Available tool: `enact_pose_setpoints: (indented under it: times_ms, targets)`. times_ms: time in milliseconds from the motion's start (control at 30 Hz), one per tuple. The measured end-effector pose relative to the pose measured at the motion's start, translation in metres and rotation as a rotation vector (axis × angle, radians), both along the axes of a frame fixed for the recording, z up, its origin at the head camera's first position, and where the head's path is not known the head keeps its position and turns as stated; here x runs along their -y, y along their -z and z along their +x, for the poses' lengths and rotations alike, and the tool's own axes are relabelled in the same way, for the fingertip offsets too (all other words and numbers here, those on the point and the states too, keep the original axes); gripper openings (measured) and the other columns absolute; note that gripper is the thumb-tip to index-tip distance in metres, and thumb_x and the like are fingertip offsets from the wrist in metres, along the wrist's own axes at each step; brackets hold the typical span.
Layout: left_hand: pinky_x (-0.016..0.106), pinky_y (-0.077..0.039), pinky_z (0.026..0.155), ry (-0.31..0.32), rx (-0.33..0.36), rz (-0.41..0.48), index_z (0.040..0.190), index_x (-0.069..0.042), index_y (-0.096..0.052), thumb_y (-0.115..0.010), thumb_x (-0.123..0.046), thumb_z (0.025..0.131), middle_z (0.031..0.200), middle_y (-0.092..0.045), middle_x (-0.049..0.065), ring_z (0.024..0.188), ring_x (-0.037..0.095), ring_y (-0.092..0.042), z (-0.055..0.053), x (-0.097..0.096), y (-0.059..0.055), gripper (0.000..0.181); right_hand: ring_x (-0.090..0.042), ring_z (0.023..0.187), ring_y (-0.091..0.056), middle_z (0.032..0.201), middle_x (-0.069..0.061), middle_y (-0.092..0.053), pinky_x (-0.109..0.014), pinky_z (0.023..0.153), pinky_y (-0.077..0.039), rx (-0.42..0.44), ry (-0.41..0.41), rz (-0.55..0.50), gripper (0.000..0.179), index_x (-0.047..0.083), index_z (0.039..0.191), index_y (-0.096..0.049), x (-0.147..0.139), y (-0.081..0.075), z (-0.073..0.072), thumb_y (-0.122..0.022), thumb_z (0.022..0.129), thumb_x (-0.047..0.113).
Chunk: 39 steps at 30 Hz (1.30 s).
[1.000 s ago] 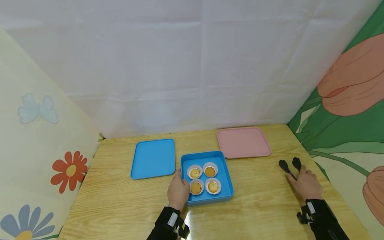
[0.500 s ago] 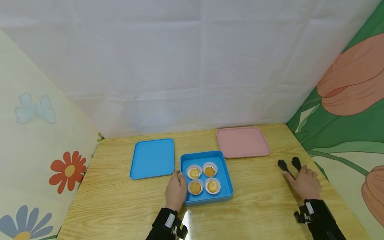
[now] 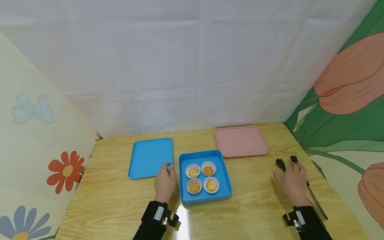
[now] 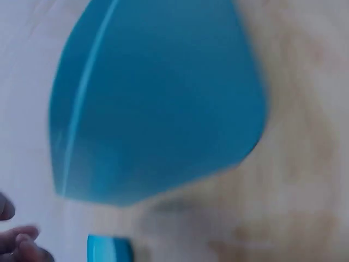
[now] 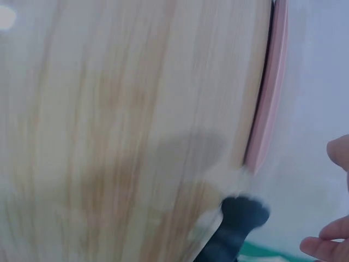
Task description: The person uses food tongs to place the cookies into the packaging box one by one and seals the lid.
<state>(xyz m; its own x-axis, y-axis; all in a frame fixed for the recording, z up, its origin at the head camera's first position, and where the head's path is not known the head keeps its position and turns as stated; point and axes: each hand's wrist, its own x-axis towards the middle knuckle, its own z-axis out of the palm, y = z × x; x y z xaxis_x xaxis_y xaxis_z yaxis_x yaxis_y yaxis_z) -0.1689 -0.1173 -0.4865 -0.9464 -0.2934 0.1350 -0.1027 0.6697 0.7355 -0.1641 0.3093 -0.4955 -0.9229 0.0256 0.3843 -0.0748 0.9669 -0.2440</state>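
Observation:
My left hand [image 3: 165, 184] hovers with loosely bent fingers between the blue square box [image 3: 207, 200] and the flat blue lid or tray [image 3: 151, 158], holding nothing. Inside the box sit several small round tarts [image 3: 194, 187] in white paper cups. In the left wrist view the box's blue side [image 4: 163, 109] fills the middle, with fingertips at lower left. At the right my right hand [image 3: 292, 183] is over a pair of tongs [image 3: 317, 202] with black heads and metal arms, partly hidden by it. In the right wrist view one black tong head [image 5: 240, 215] shows apart from the fingertips [image 5: 322, 248].
A pink flat tray [image 3: 241, 141] lies at the back, just behind the box's right corner. The wooden table [image 3: 120, 206] ends at a white cloth backdrop [image 3: 150, 66], with printed panels on both sides.
My left hand has released the box's left side and moved left toward the flat blue piece. The right hand has let go of the tongs and lifted leftward; the tongs stay on the table.

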Motion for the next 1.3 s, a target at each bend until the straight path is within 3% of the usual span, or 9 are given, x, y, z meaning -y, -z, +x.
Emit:
enact_pose_setpoints:
  times_ms: [133, 267, 400, 567, 867, 1300]
  targets:
    - [0.031, -0.035, 0.046, 0.075, 0.044, -0.043, 0.099, 0.002, -0.06, -0.05, -0.017, 0.091, 0.063, -0.048, 0.007, 0.05, 0.017, -0.043, -0.023, 0.016, -0.004, 0.022, -0.055, 0.109, -0.031, 0.111, -0.043, -0.042, -0.058, 0.093, -0.023, -0.009, -0.053, 0.0, 0.068, -0.024, 0.121, -0.037, 0.019, -0.001, 0.005, -0.067, 0.079, 0.02]
    - [0.037, -0.043, 0.054, 0.105, 0.11, -0.108, 0.098, 0.004, -0.06, -0.054, -0.018, 0.089, 0.076, -0.059, 0.015, 0.059, 0.023, -0.053, -0.041, 0.026, -0.003, 0.025, -0.052, 0.112, -0.032, 0.113, -0.041, -0.044, -0.058, 0.092, -0.026, 0.005, -0.1, -0.018, 0.068, -0.022, 0.124, -0.037, 0.037, 0.0, 0.007, -0.067, 0.078, 0.019]
    - [0.039, -0.044, 0.057, 0.107, 0.16, -0.195, 0.089, 0.004, -0.061, -0.057, -0.019, 0.087, 0.082, -0.061, 0.017, 0.065, 0.026, -0.055, -0.052, 0.031, 0.004, 0.023, -0.05, 0.116, -0.029, 0.117, -0.038, -0.043, -0.057, 0.094, -0.027, 0.058, -0.121, -0.018, 0.066, -0.019, 0.125, -0.038, 0.05, 0.005, 0.006, -0.065, 0.081, 0.022]
    - [0.033, -0.036, 0.046, 0.106, 0.192, -0.266, 0.068, -0.004, -0.053, -0.06, -0.019, 0.084, 0.062, -0.05, 0.008, 0.053, 0.021, -0.047, -0.061, 0.03, 0.018, 0.024, -0.049, 0.118, -0.03, 0.121, -0.036, -0.044, -0.055, 0.098, -0.023, 0.118, -0.118, 0.015, 0.067, -0.018, 0.126, -0.038, 0.059, 0.011, 0.003, -0.063, 0.082, 0.026]
    - [0.028, -0.028, 0.041, 0.131, 0.242, -0.284, 0.048, -0.013, -0.033, -0.058, -0.011, 0.083, 0.048, -0.027, -0.002, 0.043, 0.016, -0.034, -0.067, 0.024, 0.035, 0.042, -0.048, 0.116, -0.032, 0.116, -0.036, -0.047, -0.056, 0.094, -0.027, 0.071, -0.119, 0.004, 0.066, -0.019, 0.124, -0.04, 0.06, 0.018, 0.007, -0.064, 0.081, 0.024]
    - [0.027, -0.023, 0.041, 0.163, 0.209, -0.252, 0.045, -0.014, -0.029, -0.052, -0.004, 0.081, 0.046, -0.019, -0.004, 0.04, 0.014, -0.025, -0.055, 0.024, 0.02, 0.043, -0.048, 0.116, -0.032, 0.116, -0.036, -0.048, -0.056, 0.092, -0.029, 0.068, -0.133, 0.005, 0.067, -0.019, 0.125, -0.038, 0.06, 0.02, 0.01, -0.064, 0.081, 0.025]
